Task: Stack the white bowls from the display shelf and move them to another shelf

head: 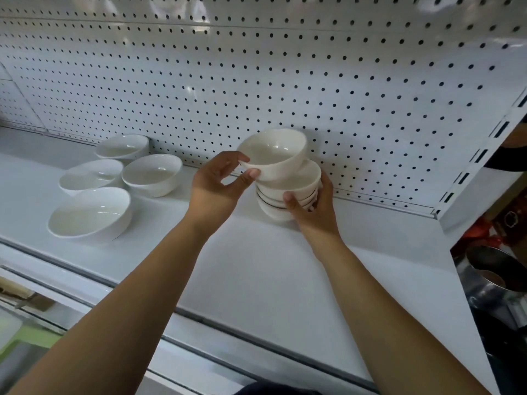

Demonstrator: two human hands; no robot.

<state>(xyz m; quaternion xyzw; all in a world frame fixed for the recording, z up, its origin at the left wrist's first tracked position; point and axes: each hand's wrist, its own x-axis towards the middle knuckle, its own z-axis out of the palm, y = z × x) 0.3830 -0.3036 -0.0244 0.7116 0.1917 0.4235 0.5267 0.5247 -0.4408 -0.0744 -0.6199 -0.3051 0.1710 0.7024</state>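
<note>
Left hand [216, 183] pinches bowl [276, 153] at near rim, thumb on outer wall, finger over lip. Bowl lies just up and right of that hand, tilted toward viewer, touching top of stack [288, 192] but not nested.

Right hand [313, 212] cups stack from right, thumb across front, fingers curled behind. Stack low on shelf [256, 266] near pegboard [256, 81]; resting or lifted, cannot tell.

Key relation: bowl sits skewed, up-left of stack's upright axis; likely needs levelling, then lowering.

Four loose bowls [91, 212] well left, nearer left hand.
</note>
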